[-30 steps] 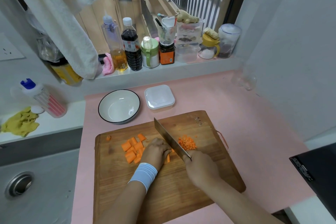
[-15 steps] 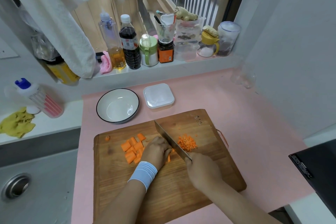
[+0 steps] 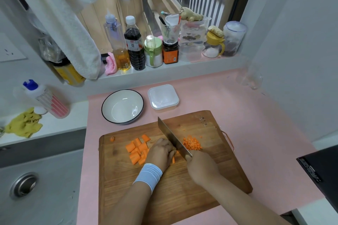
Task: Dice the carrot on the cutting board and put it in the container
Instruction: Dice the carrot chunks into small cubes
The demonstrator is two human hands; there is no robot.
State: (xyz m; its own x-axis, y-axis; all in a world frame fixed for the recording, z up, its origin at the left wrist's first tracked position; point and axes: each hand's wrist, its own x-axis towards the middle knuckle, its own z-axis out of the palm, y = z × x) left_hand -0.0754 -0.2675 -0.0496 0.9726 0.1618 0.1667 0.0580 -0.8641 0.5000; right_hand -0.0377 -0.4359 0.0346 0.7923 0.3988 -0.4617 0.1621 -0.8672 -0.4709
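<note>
Mid-chop on wooden cutting board (image 3: 182, 197) lying on pink surface (image 3: 256, 124). Gripping knife (image 3: 172, 137) by the handle with right hand (image 3: 201, 166), fingers wrapped round it, blade angled away to the upper left, edge down on the board. Pinning carrot strip (image 3: 173, 159) with left hand (image 3: 161, 151), fingers curled down over it, knuckles just beside the blade's flat; pale blue wristband on that wrist. Left of that hand: loose carrot chunks (image 3: 138, 149), one small bit well apart near the board's left corner. Right of the blade: pile of diced carrot (image 3: 192, 143). Behind the board on the surface: white container (image 3: 163, 97), lid on, with black-rimmed bowl (image 3: 122, 106) near its left, neither holding carrot. On the sill: dark sauce bottle (image 3: 134, 45) with red-and-white label, orange-label jar (image 3: 170, 52), print on both too small to read. Branded mark on the board's far end, illegible. Black box (image 3: 320, 170) at right edge, white lettering unreadable.
</note>
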